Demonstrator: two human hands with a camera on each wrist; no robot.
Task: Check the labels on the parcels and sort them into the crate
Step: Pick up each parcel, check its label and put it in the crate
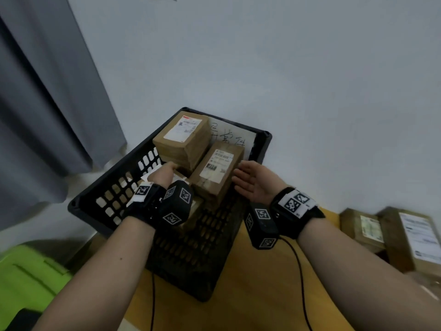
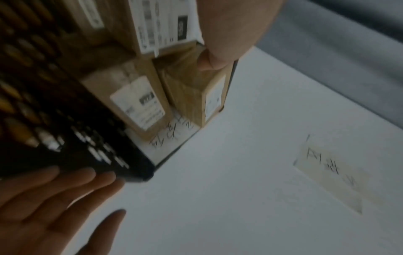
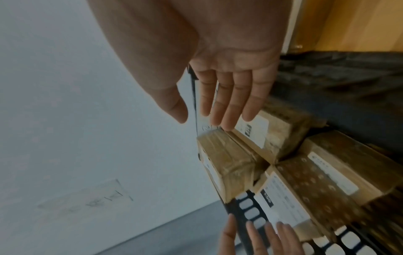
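Brown labelled parcels (image 1: 216, 169) are sitting in the black crate (image 1: 114, 187) on the desk (image 1: 262, 295). Left hand (image 1: 164, 174) is lying flat on one; right hand (image 1: 253, 182) is hovering, fingers spread.

parcels (image 1: 216, 167) in crate (image 1: 114, 187)

The crate (image 1: 114, 187) is black with a lattice of holes. Inside the crate, the parcels (image 1: 188, 142) are brown with white labels (image 1: 186, 127). Right of the crate, the table (image 1: 262, 295) is yellow-orange.
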